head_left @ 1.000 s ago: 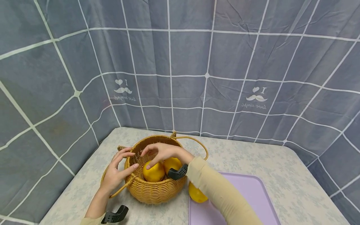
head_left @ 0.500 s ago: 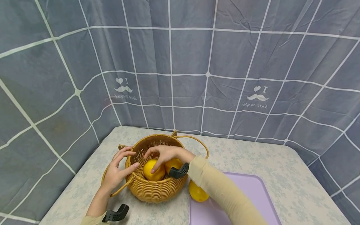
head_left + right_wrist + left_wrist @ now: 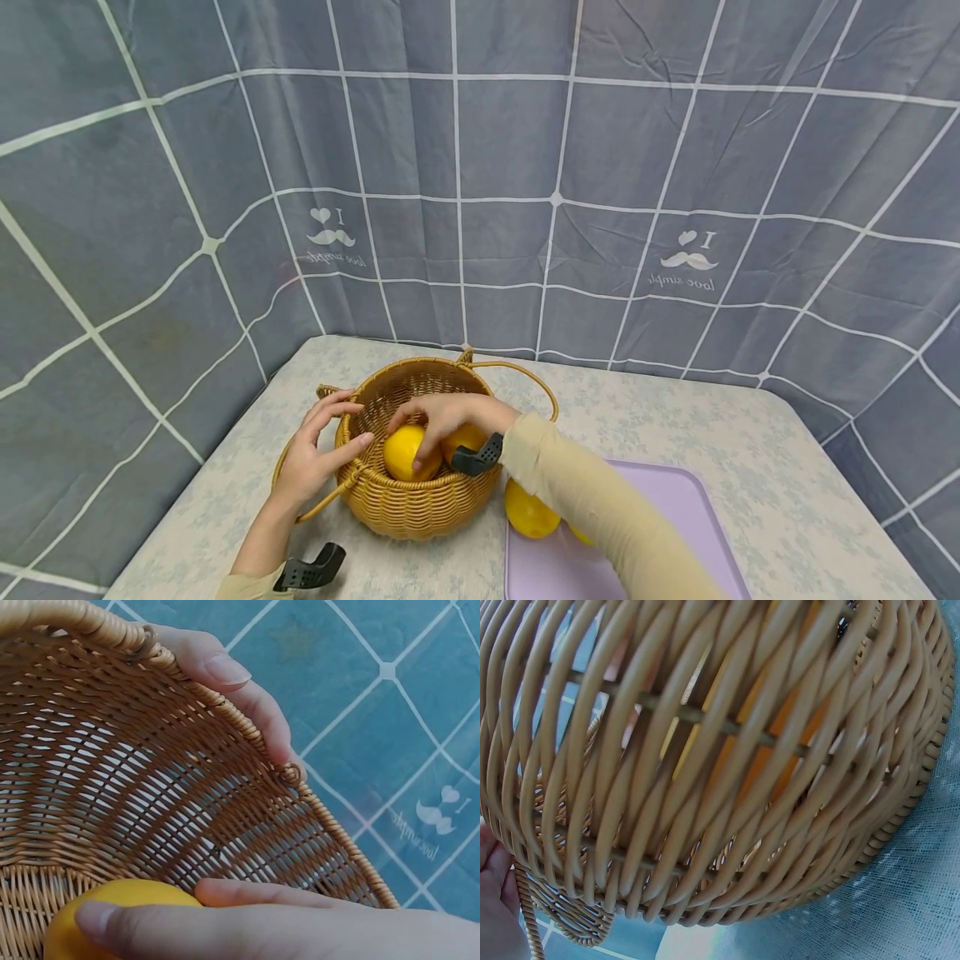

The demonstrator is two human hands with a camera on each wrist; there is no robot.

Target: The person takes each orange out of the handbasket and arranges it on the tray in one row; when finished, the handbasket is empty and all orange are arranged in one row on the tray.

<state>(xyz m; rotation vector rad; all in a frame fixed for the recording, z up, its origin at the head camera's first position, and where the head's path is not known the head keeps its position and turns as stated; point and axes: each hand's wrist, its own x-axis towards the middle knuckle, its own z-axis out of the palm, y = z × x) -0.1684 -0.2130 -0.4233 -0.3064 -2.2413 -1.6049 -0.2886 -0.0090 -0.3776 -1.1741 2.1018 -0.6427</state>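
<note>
I am seeing my right hand (image 3: pixel 450 414) reaching down into the wicker basket (image 3: pixel 408 500), fingers curling over the yellow fruit (image 3: pixel 403 451) lying directly beneath it; my left hand (image 3: pixel 315 454) is clasping the basket's near rim.

The wicker basket (image 3: pixel 408 492) is seen from above by the head view, and very closely from outside and inside by the wrist views.
</note>
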